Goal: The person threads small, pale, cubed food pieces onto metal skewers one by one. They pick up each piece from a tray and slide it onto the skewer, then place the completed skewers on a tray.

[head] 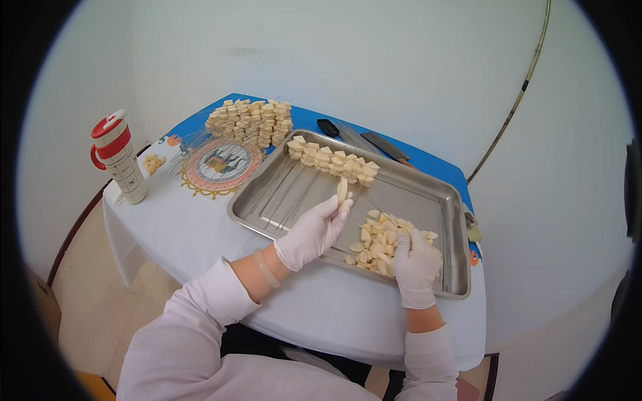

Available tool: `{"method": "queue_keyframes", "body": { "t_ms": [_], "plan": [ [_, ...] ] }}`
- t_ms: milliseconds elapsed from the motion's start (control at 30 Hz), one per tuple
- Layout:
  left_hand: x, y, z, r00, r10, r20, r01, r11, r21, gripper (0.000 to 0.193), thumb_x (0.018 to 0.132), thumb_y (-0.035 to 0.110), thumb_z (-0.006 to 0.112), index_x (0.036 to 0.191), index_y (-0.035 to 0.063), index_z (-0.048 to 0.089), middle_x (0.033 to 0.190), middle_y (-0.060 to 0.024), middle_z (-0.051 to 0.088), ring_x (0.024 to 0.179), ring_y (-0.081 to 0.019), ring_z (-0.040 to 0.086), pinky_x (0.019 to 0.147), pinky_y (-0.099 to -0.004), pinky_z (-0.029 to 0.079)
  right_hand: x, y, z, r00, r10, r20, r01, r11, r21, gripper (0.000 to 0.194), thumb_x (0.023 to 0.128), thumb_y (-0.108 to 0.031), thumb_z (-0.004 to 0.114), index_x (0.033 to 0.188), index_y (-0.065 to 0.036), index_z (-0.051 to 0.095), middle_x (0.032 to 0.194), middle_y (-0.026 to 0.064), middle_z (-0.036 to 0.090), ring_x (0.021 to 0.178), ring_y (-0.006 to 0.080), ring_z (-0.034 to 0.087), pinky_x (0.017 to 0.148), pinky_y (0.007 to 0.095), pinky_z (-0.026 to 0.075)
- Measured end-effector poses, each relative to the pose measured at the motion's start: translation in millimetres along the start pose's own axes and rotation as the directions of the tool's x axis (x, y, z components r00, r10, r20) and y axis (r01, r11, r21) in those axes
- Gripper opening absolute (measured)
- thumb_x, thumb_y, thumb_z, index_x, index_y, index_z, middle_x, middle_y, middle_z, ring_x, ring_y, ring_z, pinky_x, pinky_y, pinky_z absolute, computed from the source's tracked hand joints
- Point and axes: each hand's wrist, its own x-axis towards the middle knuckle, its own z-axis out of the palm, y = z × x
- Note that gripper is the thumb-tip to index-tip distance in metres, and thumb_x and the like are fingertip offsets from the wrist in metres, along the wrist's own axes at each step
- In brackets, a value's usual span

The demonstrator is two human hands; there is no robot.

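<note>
My left hand (315,231), in a white glove, pinches a pale, peeled wedge of food (342,190) upright above the steel tray (411,193). White-gloved too, my right hand (417,260) grips a thin metal skewer (383,215) that points up and left towards the left hand. Just left of the right hand is a heap of loose pale wedges (378,243) on the tray floor. Along the tray's far left side lie loaded skewers (331,161), their bare shafts reaching towards me. Whether the held wedge touches the skewer tip is unclear.
A stack of loaded skewers (251,123) stands at the back left. Behind the tray lie a cleaver (385,145), bare skewers (357,138) and a black object (328,127). A red-lidded tumbler (120,158) stands left, near yellowish scraps (153,163). Thin rods (445,245) line the tray's right side.
</note>
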Motion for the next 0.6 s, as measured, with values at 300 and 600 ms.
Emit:
{"method": "queue_keyframes", "body": {
  "t_ms": [300, 600],
  "plan": [
    [-3.5, 5.5, 3.3, 0.992, 0.124, 0.02, -0.126, 0.987, 0.103, 0.031, 0.108, 0.02, 0.05, 0.128, -0.0017, 0.056, 0.1, -0.0051, 0.063, 0.087, -0.0099, 0.065, 0.078, -0.0192, 0.059, 6.5, -5.8, -6.4, 0.993, -0.086, -0.076, 0.085, 0.996, -0.012, 0.04, 0.095, -0.035, 0.068, 0.07, -0.007, 0.055, 0.064, 0.0088, 0.055, 0.056, 0.029, 0.056, 0.052, 0.0404, 0.041],
    [-0.4, 2.2, 5.3, 0.981, 0.192, -0.025, -0.18, 0.954, 0.241, 0.027, 0.106, 0.019, 0.053, 0.125, 0.0002, 0.058, 0.098, -0.0021, 0.063, 0.085, -0.0066, 0.062, 0.077, -0.0174, 0.057, 5.8, -7.4, -7.5, 0.994, -0.069, -0.086, 0.069, 0.998, -0.002, 0.041, 0.093, -0.034, 0.07, 0.067, -0.008, 0.054, 0.063, 0.0086, 0.055, 0.056, 0.0276, 0.056, 0.051, 0.0397, 0.041]
  ]
}}
